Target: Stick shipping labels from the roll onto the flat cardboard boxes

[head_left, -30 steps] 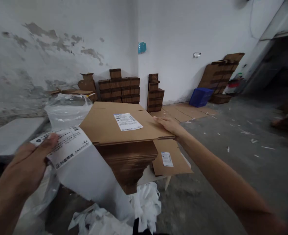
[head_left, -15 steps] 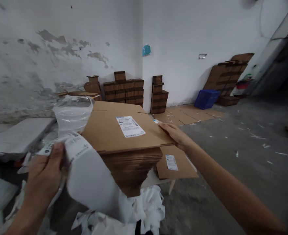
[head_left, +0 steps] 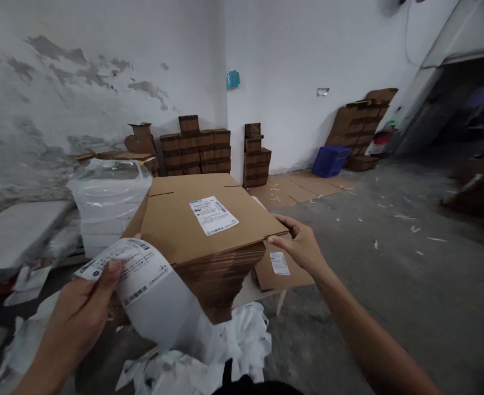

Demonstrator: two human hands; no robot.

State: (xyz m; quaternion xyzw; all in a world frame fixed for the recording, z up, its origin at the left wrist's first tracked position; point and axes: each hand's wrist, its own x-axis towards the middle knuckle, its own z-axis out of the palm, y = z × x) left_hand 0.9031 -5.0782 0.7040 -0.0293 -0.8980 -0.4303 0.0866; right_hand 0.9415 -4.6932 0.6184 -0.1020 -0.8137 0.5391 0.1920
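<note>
A tall stack of flat cardboard boxes stands in front of me. Its top box carries a white shipping label. My right hand grips the right edge of that top box, thumb on top. My left hand holds a strip of printed labels whose white backing paper trails down to the floor. A second labelled flat box lies lower, to the right of the stack.
A plastic-wrapped white bundle stands left of the stack. Crumpled backing paper piles on the floor below. Stacked brown cartons line the far wall, with a blue crate and leaning cardboard at the right.
My right hand slid from lying flat on the top box to gripping its right edge. My left hand with the label strip shifted slightly right and lower.
</note>
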